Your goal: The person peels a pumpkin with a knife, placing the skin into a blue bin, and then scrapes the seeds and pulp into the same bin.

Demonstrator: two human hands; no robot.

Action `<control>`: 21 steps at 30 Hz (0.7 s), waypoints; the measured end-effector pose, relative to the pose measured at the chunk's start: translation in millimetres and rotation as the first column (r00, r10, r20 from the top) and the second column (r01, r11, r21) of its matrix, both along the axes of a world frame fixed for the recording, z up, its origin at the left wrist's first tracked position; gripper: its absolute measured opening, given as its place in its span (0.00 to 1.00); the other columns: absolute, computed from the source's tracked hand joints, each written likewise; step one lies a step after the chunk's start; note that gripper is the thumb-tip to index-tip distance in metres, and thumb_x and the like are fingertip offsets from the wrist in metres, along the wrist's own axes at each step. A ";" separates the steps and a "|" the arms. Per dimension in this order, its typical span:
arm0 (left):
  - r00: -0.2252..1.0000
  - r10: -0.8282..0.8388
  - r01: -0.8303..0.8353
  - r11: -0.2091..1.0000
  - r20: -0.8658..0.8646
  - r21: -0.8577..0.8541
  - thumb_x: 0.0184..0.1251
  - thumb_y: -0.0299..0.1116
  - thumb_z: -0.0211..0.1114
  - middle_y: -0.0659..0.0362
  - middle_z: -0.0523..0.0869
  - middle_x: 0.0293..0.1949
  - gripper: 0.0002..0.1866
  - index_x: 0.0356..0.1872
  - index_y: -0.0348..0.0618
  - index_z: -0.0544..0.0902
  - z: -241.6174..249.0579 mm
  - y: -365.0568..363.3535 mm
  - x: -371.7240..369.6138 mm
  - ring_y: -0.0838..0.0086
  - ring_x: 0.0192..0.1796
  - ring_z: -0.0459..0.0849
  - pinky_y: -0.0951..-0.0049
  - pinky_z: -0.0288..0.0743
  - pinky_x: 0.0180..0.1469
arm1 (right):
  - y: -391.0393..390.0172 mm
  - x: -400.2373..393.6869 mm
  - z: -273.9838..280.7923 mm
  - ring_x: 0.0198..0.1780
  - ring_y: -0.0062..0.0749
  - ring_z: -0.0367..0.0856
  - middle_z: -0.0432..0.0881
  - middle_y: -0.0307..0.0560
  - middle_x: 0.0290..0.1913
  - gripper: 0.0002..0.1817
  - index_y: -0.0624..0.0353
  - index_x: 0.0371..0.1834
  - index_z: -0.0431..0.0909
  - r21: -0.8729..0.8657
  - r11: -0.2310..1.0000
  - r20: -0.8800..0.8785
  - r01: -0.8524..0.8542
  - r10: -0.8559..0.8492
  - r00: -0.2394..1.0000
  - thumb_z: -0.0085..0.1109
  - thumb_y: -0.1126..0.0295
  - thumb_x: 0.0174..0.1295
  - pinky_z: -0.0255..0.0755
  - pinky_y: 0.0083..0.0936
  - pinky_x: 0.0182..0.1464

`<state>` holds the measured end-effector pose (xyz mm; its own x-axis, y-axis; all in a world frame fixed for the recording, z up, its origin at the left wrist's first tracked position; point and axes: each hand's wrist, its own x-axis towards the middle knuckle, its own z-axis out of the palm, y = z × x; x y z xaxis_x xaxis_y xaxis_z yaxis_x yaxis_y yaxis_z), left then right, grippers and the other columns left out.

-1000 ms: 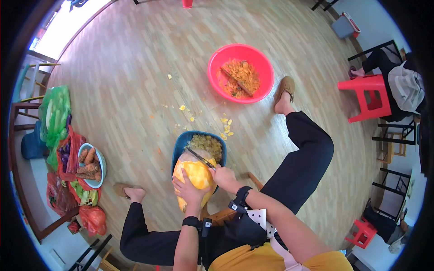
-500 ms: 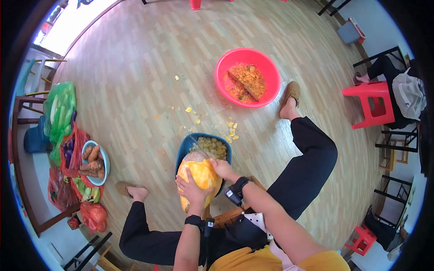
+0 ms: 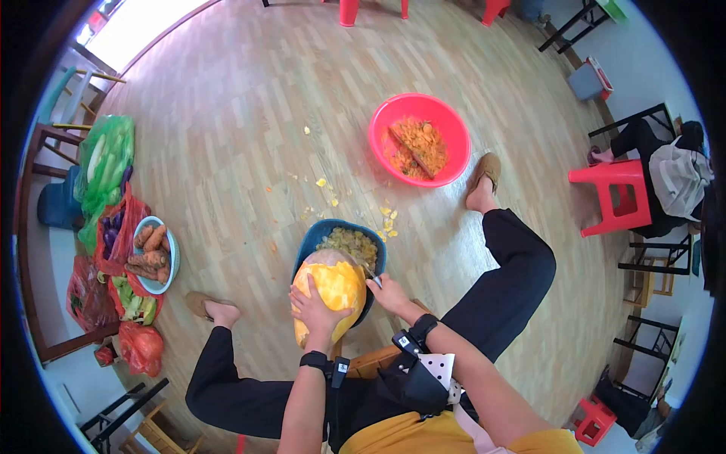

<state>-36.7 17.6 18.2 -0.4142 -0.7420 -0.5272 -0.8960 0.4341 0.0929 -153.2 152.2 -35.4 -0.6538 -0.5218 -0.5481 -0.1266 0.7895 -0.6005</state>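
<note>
A large pumpkin (image 3: 330, 281), mostly peeled to yellow-orange flesh with a patch of pale rind at its far end, leans over a blue bin (image 3: 305, 246). My left hand (image 3: 318, 312) grips its near side with the fingers spread over the flesh. In my right hand (image 3: 392, 295), just right of the pumpkin, is a knife (image 3: 375, 278). Its blade points up and left towards the pumpkin's right side, and part of it is hard to make out. Greenish-brown peelings (image 3: 354, 246) lie inside the bin.
Ahead on the right stands a pink basin (image 3: 378, 144) with orange scraps and a brown stick. Peel bits (image 3: 389, 219) dot the floor. At left are a bowl of root vegetables (image 3: 155, 257) and bagged vegetables (image 3: 106, 174). A person sits by a red stool (image 3: 616, 193).
My right hand has drawn back right and slightly down from the pumpkin's upper edge, taking the knife with it. The left hand stays on the pumpkin. The whole view has shifted slightly.
</note>
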 end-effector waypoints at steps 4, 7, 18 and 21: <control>1.000 0.001 -0.002 1.000 0.014 0.026 0.17 0.57 0.77 0.39 0.44 0.66 0.69 0.68 0.56 0.44 3.5 -1.8 -0.9 0.46 0.68 0.45 0.39 0.49 0.59 | 1.9 8.3 21.2 0.30 0.59 0.77 0.78 0.64 0.26 0.22 0.65 0.36 0.66 0.021 0.987 -0.007 -0.159 0.159 0.987 0.42 0.51 0.62 0.70 0.49 0.34; 1.000 0.009 -0.009 0.999 0.009 0.038 0.17 0.56 0.77 0.40 0.43 0.66 0.69 0.68 0.56 0.44 5.0 -1.4 0.1 0.45 0.68 0.44 0.39 0.49 0.59 | 2.3 20.8 29.1 0.29 0.58 0.77 0.78 0.63 0.26 0.21 0.66 0.35 0.66 0.161 0.968 0.024 -0.192 0.190 0.981 0.40 0.54 0.64 0.70 0.48 0.33; 0.999 0.004 -0.003 0.999 -0.037 0.038 0.18 0.53 0.77 0.39 0.43 0.66 0.67 0.68 0.56 0.45 4.4 -2.1 1.2 0.45 0.68 0.45 0.38 0.49 0.59 | -0.2 12.3 43.2 0.27 0.56 0.78 0.78 0.61 0.23 0.19 0.65 0.34 0.66 0.213 0.946 -0.004 -0.243 0.249 0.968 0.42 0.55 0.63 0.71 0.47 0.29; 0.999 0.013 -0.012 0.999 -0.033 0.033 0.18 0.53 0.77 0.40 0.44 0.66 0.67 0.68 0.56 0.46 7.4 -4.2 -1.1 0.45 0.68 0.45 0.38 0.50 0.58 | 1.3 12.8 37.1 0.26 0.55 0.78 0.78 0.60 0.22 0.19 0.65 0.35 0.66 0.219 0.946 -0.015 -0.240 0.249 0.968 0.43 0.55 0.63 0.72 0.46 0.28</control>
<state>-37.8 13.4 25.7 -0.4228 -0.7296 -0.5375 -0.8974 0.4195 0.1366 -140.4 153.5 1.7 -0.5456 -0.5420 -0.6392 -0.3535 0.8403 -0.4109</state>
